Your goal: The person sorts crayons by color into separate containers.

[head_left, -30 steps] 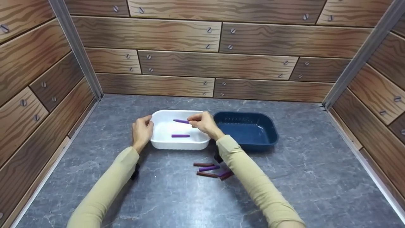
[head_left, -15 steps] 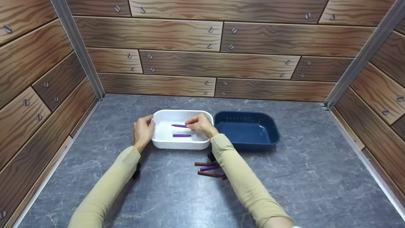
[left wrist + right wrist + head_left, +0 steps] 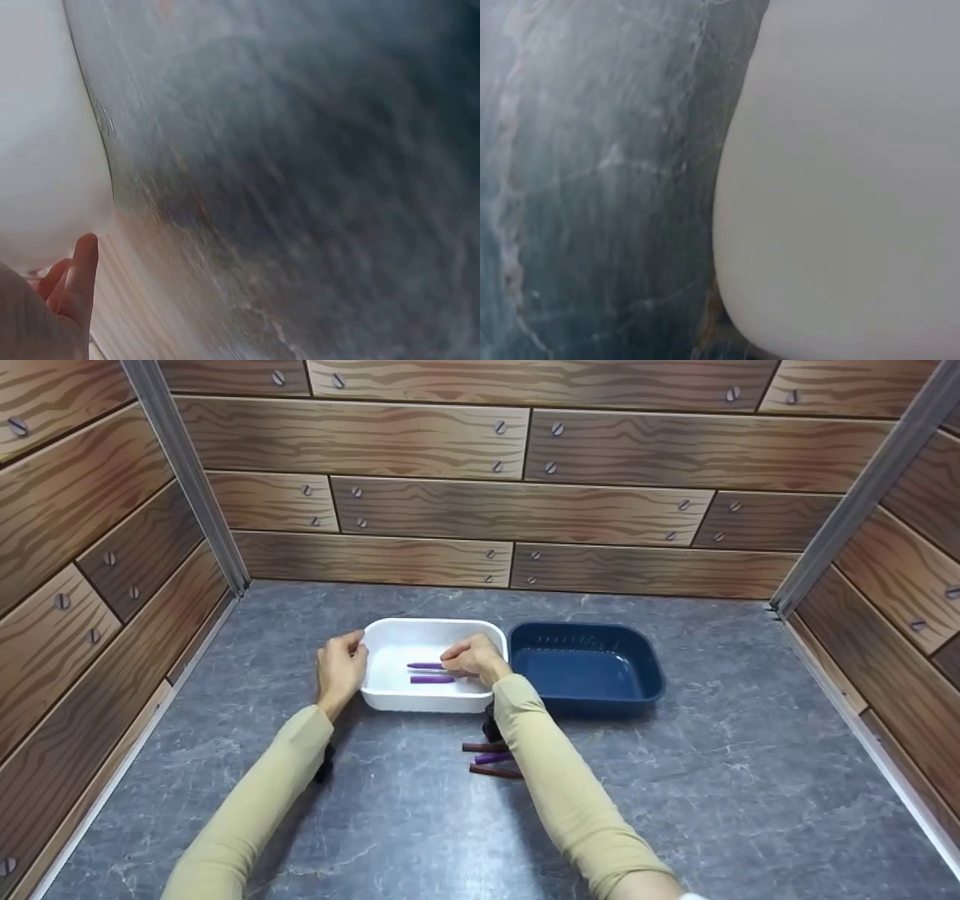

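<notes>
My right hand (image 3: 476,656) reaches over the right side of the white plastic tray (image 3: 431,703) and pinches a purple crayon (image 3: 425,666) by its right end, low over the tray floor. A second purple crayon (image 3: 432,680) lies in the tray just in front of it. At the tray's left end, my left hand (image 3: 340,671) grips the rim. The left wrist view has the fingers (image 3: 84,274) against the outer wall of the white tray (image 3: 52,150). Only the tray's wall (image 3: 832,180) and tabletop show in the right wrist view; the right hand is out of it.
A dark blue tray (image 3: 609,707) stands right beside the white one. On the grey marbled tabletop (image 3: 390,817) in front lie brown crayons (image 3: 491,771) and a purple crayon (image 3: 491,758), partly covered by the right sleeve. Wood-patterned walls (image 3: 420,562) enclose the back and sides.
My right hand has lowered the purple crayon nearer the front, close to the one lying in the tray. The right forearm has swung left over the loose crayons. My left hand stays on the rim.
</notes>
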Demonstrator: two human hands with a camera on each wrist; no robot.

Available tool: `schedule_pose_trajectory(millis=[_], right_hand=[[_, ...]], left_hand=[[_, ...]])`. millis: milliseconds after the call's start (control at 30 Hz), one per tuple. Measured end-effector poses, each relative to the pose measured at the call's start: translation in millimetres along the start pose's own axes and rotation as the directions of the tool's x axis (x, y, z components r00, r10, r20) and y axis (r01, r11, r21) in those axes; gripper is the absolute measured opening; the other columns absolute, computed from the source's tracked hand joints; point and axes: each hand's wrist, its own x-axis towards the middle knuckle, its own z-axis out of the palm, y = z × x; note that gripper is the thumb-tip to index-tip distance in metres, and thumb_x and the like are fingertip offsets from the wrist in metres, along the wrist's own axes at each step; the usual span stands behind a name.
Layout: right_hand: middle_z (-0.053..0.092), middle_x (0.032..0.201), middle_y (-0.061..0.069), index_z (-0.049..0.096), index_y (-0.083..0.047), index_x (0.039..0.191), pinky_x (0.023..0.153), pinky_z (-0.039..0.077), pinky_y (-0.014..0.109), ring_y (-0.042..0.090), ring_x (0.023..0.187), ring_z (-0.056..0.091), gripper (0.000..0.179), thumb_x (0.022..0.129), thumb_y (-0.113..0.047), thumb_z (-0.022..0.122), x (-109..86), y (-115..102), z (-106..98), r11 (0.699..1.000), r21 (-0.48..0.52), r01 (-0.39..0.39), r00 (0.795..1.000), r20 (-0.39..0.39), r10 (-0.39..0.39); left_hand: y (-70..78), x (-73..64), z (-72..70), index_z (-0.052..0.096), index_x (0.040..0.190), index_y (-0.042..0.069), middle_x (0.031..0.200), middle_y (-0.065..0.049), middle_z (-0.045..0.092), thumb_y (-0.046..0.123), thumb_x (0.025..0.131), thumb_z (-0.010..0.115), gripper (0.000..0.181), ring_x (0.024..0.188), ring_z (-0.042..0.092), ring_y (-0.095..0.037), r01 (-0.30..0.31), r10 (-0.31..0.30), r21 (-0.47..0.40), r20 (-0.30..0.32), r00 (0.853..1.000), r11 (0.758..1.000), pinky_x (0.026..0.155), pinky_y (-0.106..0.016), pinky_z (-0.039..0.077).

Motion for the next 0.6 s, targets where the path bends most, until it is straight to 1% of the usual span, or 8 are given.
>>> schedule_pose_trajectory(millis=[133, 233, 400, 600], right_hand=[[0.066, 0.077, 0.001, 0.074, 0.004, 0.101, 0.065, 0.049, 0.022, 0.010, 0.067, 0.060, 0.019, 0.081, 0.004, 0.073, -0.8, 1.0, 1.1, 1.000, -0.007, -0.008, 1.000, -0.004, 0.008], [0.067, 0.079, 0.002, 0.075, 0.005, 0.099, 0.065, 0.051, 0.021, 0.010, 0.067, 0.061, 0.019, 0.080, 0.004, 0.074, -1.3, 1.5, 1.7, 0.999, -0.031, 0.013, 1.000, -0.014, -0.014], [0.069, 0.080, 0.005, 0.074, 0.008, 0.097, 0.065, 0.051, 0.020, 0.009, 0.066, 0.061, 0.019, 0.078, 0.006, 0.074, -2.6, 1.3, 2.3, 0.998, -0.039, 0.047, 0.999, -0.020, -0.048], [0.065, 0.074, 0.002, 0.074, 0.009, 0.098, 0.065, 0.052, 0.020, 0.009, 0.064, 0.059, 0.020, 0.078, 0.006, 0.074, -2.9, 0.8, 2.0, 0.996, -0.051, 0.071, 0.997, -0.013, -0.072]], left_hand=[[-1.4, 0.1, 1.0, 0.065, 0.127, 0.003, 0.113, -0.015, 0.072, 0.011, 0.093, 0.052, 0.037, 0.105, 0.069, -0.026, -0.001, 0.001, 0.002, 0.011, 1.000, 1.000, 0.089, -0.043, 0.053], [-1.9, 0.1, 1.1, 0.065, 0.127, 0.002, 0.111, -0.015, 0.073, 0.010, 0.093, 0.052, 0.037, 0.103, 0.070, -0.027, -0.004, 0.004, 0.002, 0.009, 1.000, 1.000, 0.088, -0.043, 0.053], [-1.8, 0.4, 0.7, 0.066, 0.126, 0.003, 0.110, -0.015, 0.073, 0.010, 0.092, 0.054, 0.036, 0.103, 0.070, -0.026, -0.005, 0.005, 0.000, 0.000, 1.000, 1.000, 0.088, -0.042, 0.053], [-0.9, 1.5, 0.7, 0.065, 0.127, 0.004, 0.111, -0.015, 0.073, 0.010, 0.093, 0.052, 0.037, 0.105, 0.069, -0.026, 0.001, -0.001, 0.013, 0.007, 1.000, 1.000, 0.090, -0.043, 0.052]])
